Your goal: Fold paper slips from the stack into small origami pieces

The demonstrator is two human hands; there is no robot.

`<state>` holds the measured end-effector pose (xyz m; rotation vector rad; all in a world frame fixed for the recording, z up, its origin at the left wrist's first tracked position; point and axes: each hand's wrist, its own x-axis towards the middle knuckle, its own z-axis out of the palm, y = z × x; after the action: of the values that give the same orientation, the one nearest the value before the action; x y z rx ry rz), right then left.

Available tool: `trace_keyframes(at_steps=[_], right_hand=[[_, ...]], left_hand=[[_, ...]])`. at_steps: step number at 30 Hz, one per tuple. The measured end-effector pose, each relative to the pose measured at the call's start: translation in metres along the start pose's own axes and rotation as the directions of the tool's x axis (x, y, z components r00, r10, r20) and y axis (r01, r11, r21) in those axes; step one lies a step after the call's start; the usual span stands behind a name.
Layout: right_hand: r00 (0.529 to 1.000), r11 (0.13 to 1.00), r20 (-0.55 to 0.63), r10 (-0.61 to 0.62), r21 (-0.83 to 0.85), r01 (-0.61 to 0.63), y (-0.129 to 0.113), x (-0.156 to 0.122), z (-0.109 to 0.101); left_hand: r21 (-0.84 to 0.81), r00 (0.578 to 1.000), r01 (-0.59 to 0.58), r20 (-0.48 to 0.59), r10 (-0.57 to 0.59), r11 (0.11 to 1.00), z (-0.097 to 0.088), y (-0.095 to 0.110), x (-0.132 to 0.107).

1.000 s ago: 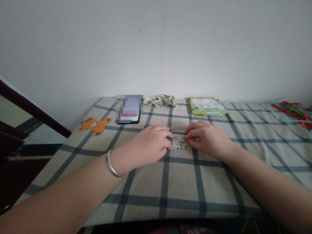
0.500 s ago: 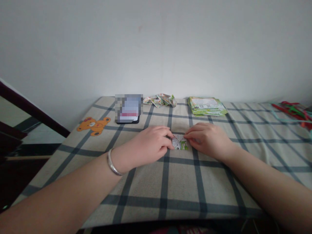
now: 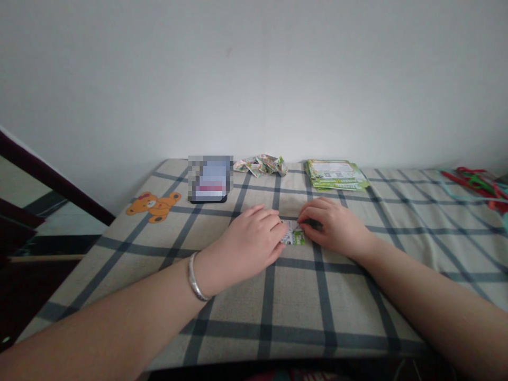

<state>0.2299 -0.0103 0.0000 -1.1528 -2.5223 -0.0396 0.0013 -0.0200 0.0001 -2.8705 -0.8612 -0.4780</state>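
A small folded piece of printed paper (image 3: 295, 237), white and green, lies on the checked cloth between my hands. My left hand (image 3: 256, 235), with a silver bangle at its wrist, covers the paper's left end; its bent fingers are closed on that edge, the tips partly hidden. At the upper right corner of the paper, my right hand (image 3: 333, 225) has thumb and forefinger pinched together on the edge.
Behind the hands lie a phone (image 3: 210, 182) with a blurred screen, several folded paper pieces (image 3: 261, 165) and a stack of green printed sheets (image 3: 335, 174). Red and green items (image 3: 478, 182) sit at far right. A bear picture (image 3: 153, 206) marks the cloth's left; a wall (image 3: 254, 79) stands behind.
My left hand has shifted slightly right and turned flatter, covering more of the paper's left end. My right hand has moved slightly left, still at the paper's right edge.
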Motion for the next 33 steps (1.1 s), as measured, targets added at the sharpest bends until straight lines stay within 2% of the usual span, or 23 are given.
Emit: trace_keyframes(at_steps=[3,7,13,19,25,33], right_hand=[[1.0,0.999,0.008,0.014,-0.031,-0.013,-0.006,0.002,0.002],[1.0,1.0,0.018,0.007,0.008,-0.007,-0.008,0.003,0.007],[0.999,0.997,0.001,-0.039,0.072,0.039,-0.006,0.005,0.011],[0.999,0.995,-0.012,-0.033,0.095,0.034,-0.006,0.005,0.013],[1.0,0.991,-0.015,-0.012,0.13,0.014,-0.005,0.005,0.015],[0.999,0.985,-0.003,-0.049,0.164,0.049,-0.006,0.006,0.01]], left_hand=[[-0.01,0.999,0.028,-0.031,-0.029,1.0,0.004,-0.003,0.001],[-0.066,0.992,0.101,-0.067,-0.105,0.993,0.009,-0.009,-0.001],[-0.077,0.987,0.146,-0.05,-0.15,0.986,0.014,-0.012,-0.003],[-0.127,0.99,0.125,-0.05,-0.132,0.984,0.016,-0.015,-0.001],[-0.248,0.988,0.105,-0.084,-0.129,0.963,0.016,-0.019,0.003],[-0.455,0.962,0.177,-0.107,-0.251,0.873,0.016,-0.02,0.007]])
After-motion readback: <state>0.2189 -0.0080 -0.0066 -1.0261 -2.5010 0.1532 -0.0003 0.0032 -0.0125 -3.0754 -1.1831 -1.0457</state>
